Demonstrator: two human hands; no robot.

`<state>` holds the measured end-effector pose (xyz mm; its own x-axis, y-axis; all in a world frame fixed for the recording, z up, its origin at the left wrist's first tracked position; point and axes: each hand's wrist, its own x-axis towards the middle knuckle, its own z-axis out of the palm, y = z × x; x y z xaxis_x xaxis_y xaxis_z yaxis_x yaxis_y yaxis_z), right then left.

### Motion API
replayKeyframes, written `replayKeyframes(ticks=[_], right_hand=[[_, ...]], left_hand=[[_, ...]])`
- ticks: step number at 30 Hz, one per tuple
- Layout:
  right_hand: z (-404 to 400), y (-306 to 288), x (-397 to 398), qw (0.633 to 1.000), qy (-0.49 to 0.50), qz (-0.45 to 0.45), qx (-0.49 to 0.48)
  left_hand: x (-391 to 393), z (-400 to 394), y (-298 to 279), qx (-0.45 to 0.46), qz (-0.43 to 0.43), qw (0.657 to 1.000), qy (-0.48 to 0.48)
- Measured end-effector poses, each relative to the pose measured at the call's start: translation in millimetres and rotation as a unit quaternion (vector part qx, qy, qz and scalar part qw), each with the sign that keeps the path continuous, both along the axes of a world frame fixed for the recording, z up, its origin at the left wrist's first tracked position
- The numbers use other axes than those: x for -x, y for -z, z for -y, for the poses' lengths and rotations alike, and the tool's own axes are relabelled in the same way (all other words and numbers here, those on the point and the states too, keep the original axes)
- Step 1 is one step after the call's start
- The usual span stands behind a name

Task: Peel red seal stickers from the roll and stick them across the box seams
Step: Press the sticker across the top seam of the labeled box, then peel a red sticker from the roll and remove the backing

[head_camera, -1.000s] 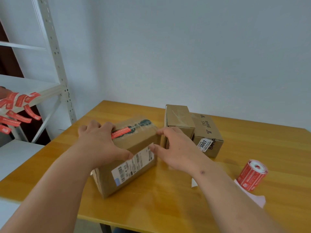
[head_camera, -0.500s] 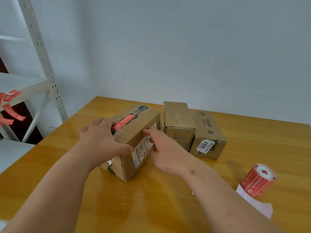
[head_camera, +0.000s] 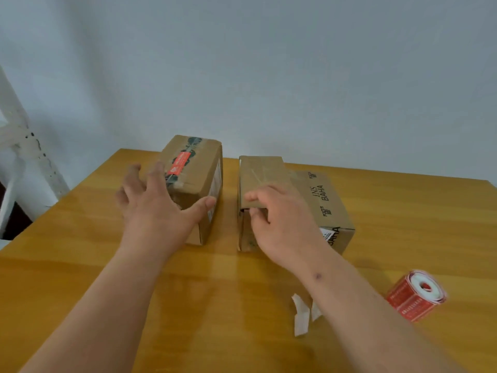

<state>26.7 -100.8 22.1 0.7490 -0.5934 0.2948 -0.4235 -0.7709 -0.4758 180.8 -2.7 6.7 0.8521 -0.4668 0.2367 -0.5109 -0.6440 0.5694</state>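
The worktop [head_camera: 188, 305] is honey-yellow wood with faint lengthwise grain. Near its far edge, the sealed box [head_camera: 196, 179] is plain brown cardboard with a dark green-black print under clear tape and a red seal sticker [head_camera: 178, 163] with pale lettering. The neighbouring boxes [head_camera: 317, 200] are brown, one printed black. The sticker roll [head_camera: 415, 294], by the right edge, is red with a white core.

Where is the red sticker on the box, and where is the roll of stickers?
red sticker [head_camera: 178, 163], head view, middle of the strip on the left box's top.
sticker roll [head_camera: 411, 301], head view, its red outer side.
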Motion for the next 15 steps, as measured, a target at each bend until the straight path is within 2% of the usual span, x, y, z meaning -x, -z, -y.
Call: replayKeyframes(ticks=[4, 9, 15], right_hand=[[18, 6, 18, 0.998, 0.067, 0.019, 0.005], [24, 14, 33, 0.994, 0.101, 0.038, 0.030], [21, 16, 64, 0.995, 0.098, 0.019, 0.020]], left_hand=[[23, 8, 10, 0.063, 0.058, 0.996, 0.016], [61, 14, 16, 0.102, 0.115, 0.983, 0.104], [106, 21, 18, 0.060, 0.113, 0.962, 0.241]])
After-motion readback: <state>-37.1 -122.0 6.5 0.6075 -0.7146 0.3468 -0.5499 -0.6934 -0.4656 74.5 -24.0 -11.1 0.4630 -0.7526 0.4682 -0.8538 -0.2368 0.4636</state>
